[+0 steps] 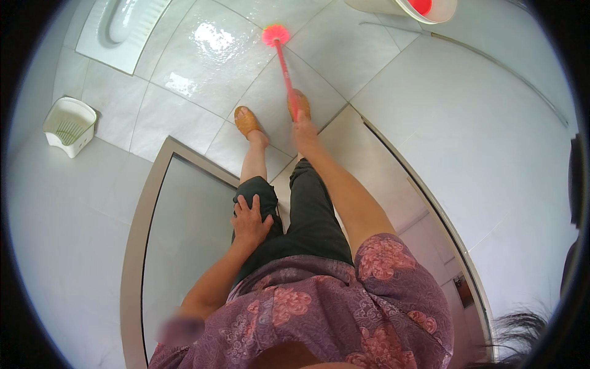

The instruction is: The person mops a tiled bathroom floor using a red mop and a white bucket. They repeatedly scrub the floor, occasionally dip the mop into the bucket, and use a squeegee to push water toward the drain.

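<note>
A long-handled pink toilet brush (pixel 284 64) reaches away from me, its round bristly head on or just above the wet tiles. My right hand (pixel 304 134) is wrapped round the near end of its handle, the arm stretched forward. My left hand (pixel 250 222) rests on my left thigh with its fingers spread and nothing in it. Beyond the brush, at the far left, a white squat toilet (pixel 117 34) is set in the floor; part of it lies outside the picture.
A frosted door (pixel 184 234) with a metal frame stands at my left. On the left wall hangs a white slotted basket (pixel 72 126). At the far right is a white bucket (pixel 430 13) with something red inside. The tiled floor (pixel 203 67) shines with water near the toilet.
</note>
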The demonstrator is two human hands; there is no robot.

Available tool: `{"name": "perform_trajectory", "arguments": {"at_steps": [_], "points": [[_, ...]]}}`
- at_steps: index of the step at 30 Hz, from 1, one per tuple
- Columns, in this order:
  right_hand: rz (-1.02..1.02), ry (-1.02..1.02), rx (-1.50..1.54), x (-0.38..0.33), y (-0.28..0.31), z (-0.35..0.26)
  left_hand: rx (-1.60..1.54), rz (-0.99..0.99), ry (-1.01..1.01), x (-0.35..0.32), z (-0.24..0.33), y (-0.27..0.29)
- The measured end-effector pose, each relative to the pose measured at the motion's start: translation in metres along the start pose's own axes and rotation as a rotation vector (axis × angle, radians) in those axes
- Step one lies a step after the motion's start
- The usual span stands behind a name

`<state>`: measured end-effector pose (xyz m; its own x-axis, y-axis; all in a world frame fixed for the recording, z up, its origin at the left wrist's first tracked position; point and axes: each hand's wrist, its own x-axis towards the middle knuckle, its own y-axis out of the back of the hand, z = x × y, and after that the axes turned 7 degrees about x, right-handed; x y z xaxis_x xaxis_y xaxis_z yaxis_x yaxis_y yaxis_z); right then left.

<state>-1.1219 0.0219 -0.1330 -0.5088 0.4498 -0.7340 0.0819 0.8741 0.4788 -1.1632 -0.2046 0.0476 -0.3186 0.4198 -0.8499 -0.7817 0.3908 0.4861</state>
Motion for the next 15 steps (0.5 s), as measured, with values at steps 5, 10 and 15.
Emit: {"name": "perform_trajectory", "arguments": {"at_steps": [5, 10, 15], "points": [[-0.136, -0.277, 0.371, -0.022, -0.076, -0.052, -0.165, 0.131, 0.046, 0.022, -0.023, -0.011], [-0.103, 0.006, 0.259, -0.031, -0.089, -0.094, -0.916, 0.086, 0.221, 0.096, -0.049, 0.013], [-0.116, 0.119, 0.380, -0.069, -0.049, -0.124, -1.685, -0.050, 0.431, 0.140, -0.029, 0.063]]}}
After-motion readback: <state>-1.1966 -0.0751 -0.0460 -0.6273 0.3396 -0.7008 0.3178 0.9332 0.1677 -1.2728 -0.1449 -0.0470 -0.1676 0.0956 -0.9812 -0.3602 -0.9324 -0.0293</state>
